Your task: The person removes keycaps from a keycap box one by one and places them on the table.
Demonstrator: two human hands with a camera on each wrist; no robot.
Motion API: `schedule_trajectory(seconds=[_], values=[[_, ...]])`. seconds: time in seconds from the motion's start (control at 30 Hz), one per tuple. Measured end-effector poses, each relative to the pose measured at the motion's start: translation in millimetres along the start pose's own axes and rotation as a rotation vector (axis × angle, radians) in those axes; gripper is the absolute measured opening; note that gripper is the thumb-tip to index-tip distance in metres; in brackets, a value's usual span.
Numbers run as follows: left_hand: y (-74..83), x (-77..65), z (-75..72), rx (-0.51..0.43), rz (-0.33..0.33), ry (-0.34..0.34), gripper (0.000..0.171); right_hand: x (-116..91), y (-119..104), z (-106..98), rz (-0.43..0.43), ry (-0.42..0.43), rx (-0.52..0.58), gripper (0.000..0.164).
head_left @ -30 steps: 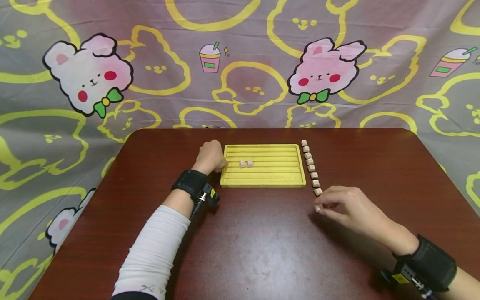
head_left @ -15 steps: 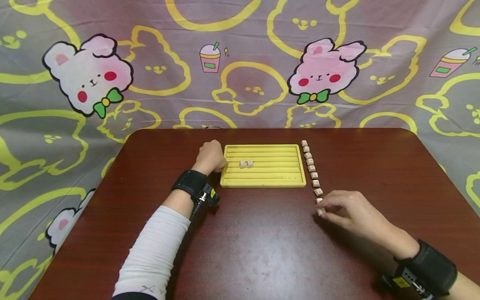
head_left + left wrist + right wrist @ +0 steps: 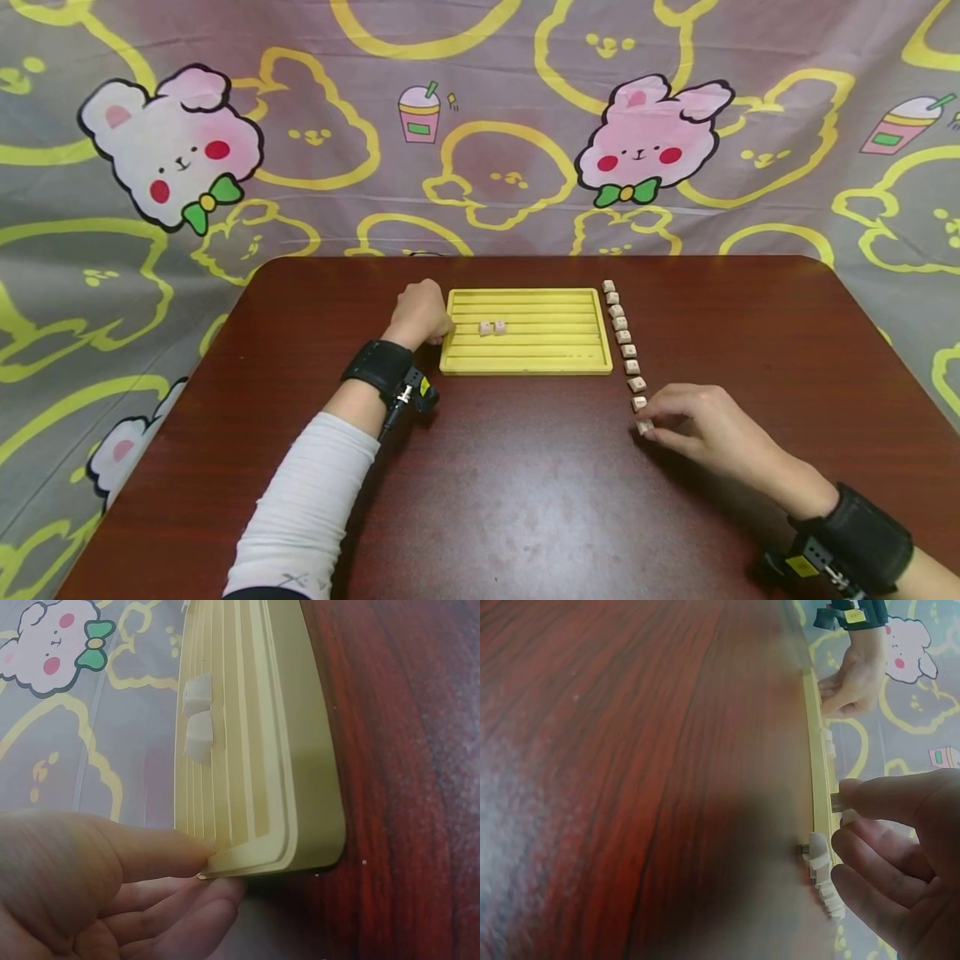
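Note:
My left hand grips the left rim of a yellow ridged tray, thumb on top and fingers beneath in the left wrist view. Two beige keycaps sit side by side in one groove of this tray. At the right, my right hand pinches another beige keycap between thumb and finger, close over the table. That keycap is at the near end of a line of several keycaps running along the tray's right side. The fingers partly cover the pinched keycap.
A dark red-brown wooden table carries everything. Its far edge meets a patterned curtain with rabbit prints. Black bands with cameras are strapped round both wrists.
My right hand has shifted slightly toward the near side and right with its keycap. A keycap beside its fingertips, hidden a second ago, now shows in the line. The left hand stays on the tray.

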State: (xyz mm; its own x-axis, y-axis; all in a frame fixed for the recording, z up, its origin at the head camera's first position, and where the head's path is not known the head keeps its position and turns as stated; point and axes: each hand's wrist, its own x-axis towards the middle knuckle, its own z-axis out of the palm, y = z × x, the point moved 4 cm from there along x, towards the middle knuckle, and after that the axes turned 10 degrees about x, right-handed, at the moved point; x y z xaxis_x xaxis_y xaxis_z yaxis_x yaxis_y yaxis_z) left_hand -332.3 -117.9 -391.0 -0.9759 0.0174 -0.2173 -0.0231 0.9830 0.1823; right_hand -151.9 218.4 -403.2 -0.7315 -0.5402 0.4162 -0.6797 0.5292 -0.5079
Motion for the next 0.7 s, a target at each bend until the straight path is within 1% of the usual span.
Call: schedule_trajectory(seconds=[0.23, 0.7], values=[[0.4, -2.0, -1.2, -0.003, 0.016, 0.022, 0.009, -1.9, 2.0, 1.8, 0.005, -0.004, -0.011, 0.020], [-0.8, -0.8, 0.8, 0.001, 0.010, -0.016, 0.010, -6.8, 8.3, 5.7, 0.064, -0.022, -0.019, 0.019]])
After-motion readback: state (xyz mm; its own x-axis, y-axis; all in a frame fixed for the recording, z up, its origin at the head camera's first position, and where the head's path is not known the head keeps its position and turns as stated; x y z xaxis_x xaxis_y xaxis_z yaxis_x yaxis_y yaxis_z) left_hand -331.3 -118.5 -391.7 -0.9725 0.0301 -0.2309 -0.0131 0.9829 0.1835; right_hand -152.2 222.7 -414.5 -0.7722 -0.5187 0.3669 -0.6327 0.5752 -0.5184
